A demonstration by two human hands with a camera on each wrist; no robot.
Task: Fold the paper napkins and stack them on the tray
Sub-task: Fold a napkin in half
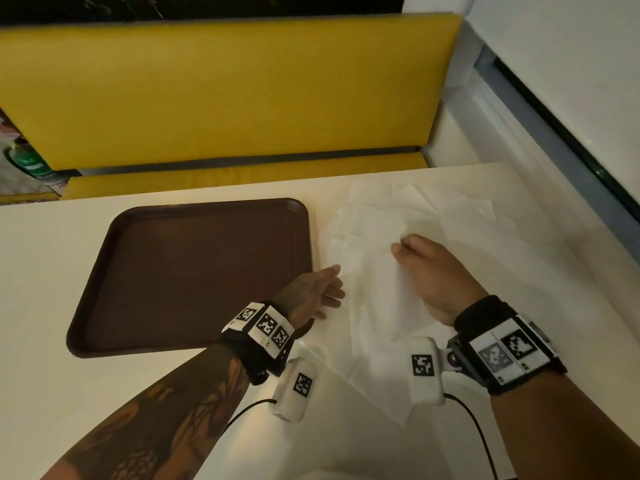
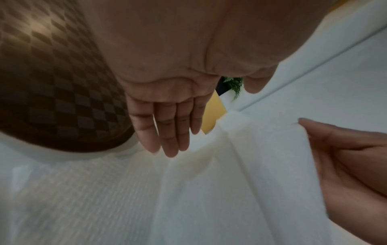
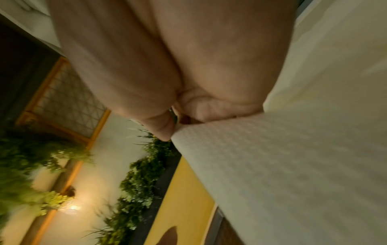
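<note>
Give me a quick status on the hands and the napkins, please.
Right hand pinches a white paper napkin, lifting it. Left hand open, fingers straight beside it. Brown plastic tray holds no napkins. Nothing in the way.

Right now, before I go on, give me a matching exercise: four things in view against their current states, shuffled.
Things:
1. brown plastic tray
2. left hand
3. right hand
4. white paper napkin

States:
A. pinches the napkin's edge
B. lifted off the table, unfolded
C. holds no napkins
D. fingers straight, beside the napkin

Pairs: 1-C, 2-D, 3-A, 4-B
</note>
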